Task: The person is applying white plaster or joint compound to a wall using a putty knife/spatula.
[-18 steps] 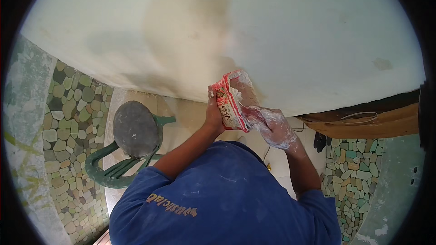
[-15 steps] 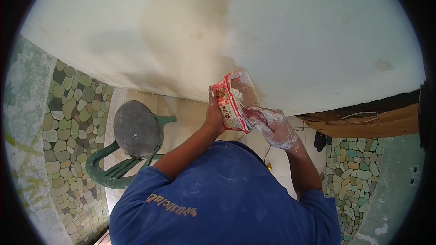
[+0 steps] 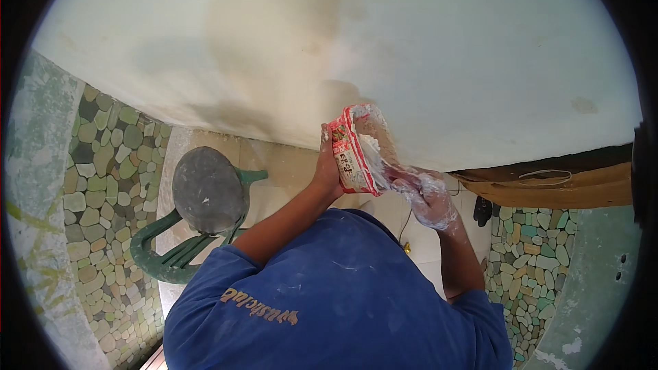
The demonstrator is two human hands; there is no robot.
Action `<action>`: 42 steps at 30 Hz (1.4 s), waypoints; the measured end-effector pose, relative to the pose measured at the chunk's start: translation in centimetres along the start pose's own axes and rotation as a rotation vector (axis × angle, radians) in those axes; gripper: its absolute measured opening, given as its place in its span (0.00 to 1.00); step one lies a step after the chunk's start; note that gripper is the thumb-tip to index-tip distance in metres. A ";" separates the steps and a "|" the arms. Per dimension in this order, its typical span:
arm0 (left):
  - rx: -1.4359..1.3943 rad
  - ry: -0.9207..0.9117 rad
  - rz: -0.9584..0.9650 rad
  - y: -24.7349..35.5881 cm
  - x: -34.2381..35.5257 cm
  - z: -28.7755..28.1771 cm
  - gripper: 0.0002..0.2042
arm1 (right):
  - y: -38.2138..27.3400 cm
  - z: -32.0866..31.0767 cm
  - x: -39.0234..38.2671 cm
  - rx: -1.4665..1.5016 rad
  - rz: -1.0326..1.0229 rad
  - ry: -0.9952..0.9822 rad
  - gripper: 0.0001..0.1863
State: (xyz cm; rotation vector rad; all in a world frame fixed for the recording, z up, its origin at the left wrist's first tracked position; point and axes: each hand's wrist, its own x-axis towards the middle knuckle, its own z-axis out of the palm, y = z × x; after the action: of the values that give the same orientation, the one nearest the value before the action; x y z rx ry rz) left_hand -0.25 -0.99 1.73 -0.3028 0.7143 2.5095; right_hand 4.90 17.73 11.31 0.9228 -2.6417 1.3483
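Observation:
My left hand [image 3: 327, 171] is closed on a red-and-cream printed container [image 3: 355, 151], tilted with its open top to the right and white paste inside and on its rim. My right hand [image 3: 428, 202], coated in white paste, grips what looks like a scraper with a reddish handle [image 3: 406, 177], its far end reaching into the container's mouth. The container is held in front of a large pale surface [image 3: 466, 62] with a darker stain [image 3: 274, 20], just above my blue-shirted body.
A green plastic chair [image 3: 154, 257] with a dark round object [image 3: 209, 188] on it stands left. At right are a brown board [image 3: 548, 192], a wire and a black glove [image 3: 483, 209]. Pebble-patterned strips [image 3: 103, 199] flank a beige tiled floor [image 3: 274, 185].
Both hands and the container have shifted slightly to the right and up in the view, with little change in grip.

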 end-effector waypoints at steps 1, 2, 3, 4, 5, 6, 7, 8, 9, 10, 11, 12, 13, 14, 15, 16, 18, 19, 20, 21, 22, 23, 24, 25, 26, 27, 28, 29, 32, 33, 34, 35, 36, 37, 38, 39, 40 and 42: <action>-0.046 0.009 -0.020 0.3 -0.2 0.5 0.39 | 0.3 0.0 -0.3 0.035 0.047 0.032 0.14; -0.091 0.018 -0.041 0.5 -0.2 0.7 0.39 | 0.5 -0.1 -0.6 0.070 0.095 0.063 0.13; -0.093 0.020 -0.042 0.6 -0.2 0.6 0.39 | 0.4 -0.2 -0.8 0.071 0.097 0.062 0.13; -0.101 -0.052 -0.046 0.6 -0.1 0.4 0.40 | 0.2 -0.4 -0.9 0.216 0.353 0.142 0.11; -0.110 -0.123 -0.050 0.6 0.0 0.2 0.42 | 0.1 -0.5 -1.0 0.359 0.609 0.222 0.10; -0.111 -0.125 -0.054 0.5 0.1 0.1 0.42 | 0.5 -1.0 -0.8 0.379 0.585 0.278 0.10; -0.153 -0.178 -0.064 0.4 0.2 0.0 0.42 | 0.9 -1.2 -0.4 0.376 0.588 0.280 0.10; -0.196 -0.230 -0.073 0.2 0.3 -0.1 0.43 | 1.3 -1.4 0.2 0.499 0.568 0.361 0.10; -0.197 -0.232 -0.077 0.2 0.2 0.0 0.43 | 1.6 -1.5 0.7 0.623 0.545 0.443 0.11; -0.178 -0.223 -0.072 0.2 0.1 0.2 0.42 | 1.5 -2.0 1.2 0.710 0.601 0.373 0.11; -0.158 -0.214 -0.067 0.2 0.0 0.3 0.42 | 2.0 -1.9 1.5 0.707 0.604 0.376 0.11; -0.160 -0.215 -0.069 0.3 -0.1 0.4 0.42 | 2.6 -1.6 1.8 0.655 0.639 0.328 0.11; -0.148 -0.233 -0.064 0.3 -0.2 0.5 0.42 | 3.0 -1.5 2.0 0.602 0.674 0.279 0.11; -0.136 -0.250 -0.058 0.3 -0.3 0.5 0.42 | 2.9 -1.2 2.2 0.628 0.666 0.297 0.09; -0.138 -0.249 -0.058 0.3 -0.3 0.4 0.42 | 2.7 -1.2 2.5 0.628 0.667 0.295 0.09; -0.145 -0.263 -0.062 0.4 -0.5 0.2 0.42 | 2.4 -1.3 2.8 0.496 0.673 0.267 0.08; -0.152 -0.277 -0.067 0.5 -0.6 0.0 0.42 | 1.9 -1.5 3.0 0.366 0.677 0.237 0.07; -0.162 -0.277 -0.067 0.4 -0.7 0.0 0.43 | 1.7 -1.6 3.1 0.332 0.689 0.222 0.07; -0.173 -0.277 -0.067 0.3 -0.7 -0.1 0.43 | 1.4 -1.6 3.1 0.299 0.701 0.208 0.06; -0.173 -0.276 -0.066 0.2 -0.7 -0.2 0.43 | 1.2 -1.7 3.2 0.299 0.701 0.206 0.06; -0.193 -0.291 -0.051 0.0 -0.8 -0.4 0.44 | 1.0 -1.7 3.1 0.287 0.736 0.206 0.07; -0.212 -0.306 -0.037 -0.2 -0.8 -0.6 0.45 | 0.9 -1.7 3.1 0.276 0.772 0.204 0.07; -0.212 -0.306 -0.037 -0.2 -0.7 -0.8 0.45 | 1.0 -1.5 2.8 0.276 0.772 0.204 0.07; -0.222 -0.329 -0.036 -0.2 -0.7 -0.9 0.45 | 1.5 -1.3 2.4 0.262 0.721 0.240 0.08; -0.232 -0.351 -0.035 -0.3 -0.7 -1.1 0.46 | 1.7 -1.0 2.1 0.248 0.670 0.276 0.09; -0.232 -0.351 -0.035 -0.3 -0.7 -1.1 0.46 | 1.8 -0.8 1.9 0.248 0.671 0.276 0.09; -0.245 -0.361 -0.045 -0.3 -0.8 -1.0 0.46 | 1.9 -0.7 1.7 0.261 0.652 0.306 0.08; -0.258 -0.371 -0.055 -0.4 -0.8 -1.0 0.46 | 1.9 -0.6 1.6 0.273 0.634 0.336 0.08; -0.224 -0.334 -0.054 -0.3 -1.0 -0.9 0.46 | 1.2 -0.5 1.5 0.308 0.697 0.340 0.08; -0.223 -0.334 -0.057 -0.3 -1.0 -0.9 0.46 | 1.1 -0.4 1.3 0.308 0.698 0.342 0.08; -0.212 -0.325 -0.053 -0.3 -0.9 -1.0 0.46 | 1.2 -0.3 1.2 0.273 0.707 0.353 0.08; -0.201 -0.316 -0.049 -0.3 -0.8 -1.1 0.46 | 1.2 -0.3 1.0 0.239 0.717 0.363 0.08; -0.200 -0.316 -0.052 -0.3 -0.7 -1.1 0.46 | 1.0 -0.2 1.0 0.239 0.719 0.365 0.08; -0.216 -0.325 -0.045 -0.3 -0.6 -1.2 0.46 | 0.8 0.0 1.1 0.247 0.736 0.389 0.08; -0.231 -0.333 -0.038 -0.3 -0.6 -1.3 0.46 | 0.7 0.1 1.1 0.255 0.753 0.414 0.07; -0.231 -0.335 -0.040 -0.3 -0.5 -1.2 0.46 | 0.7 0.2 1.1 0.254 0.754 0.416 0.07; -0.261 -0.348 -0.042 -0.2 -0.5 -1.2 0.46 | 0.9 0.5 0.9 0.290 0.729 0.445 0.07; -0.290 -0.362 -0.045 -0.1 -0.6 -1.1 0.45 | 1.2 0.8 0.7 0.326 0.702 0.474 0.07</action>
State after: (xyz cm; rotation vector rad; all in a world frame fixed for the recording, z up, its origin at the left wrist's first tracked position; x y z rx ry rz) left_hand 0.36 -1.75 0.99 0.0391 0.1993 2.5252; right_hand 3.84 17.35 10.12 -0.3673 -2.4636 1.8588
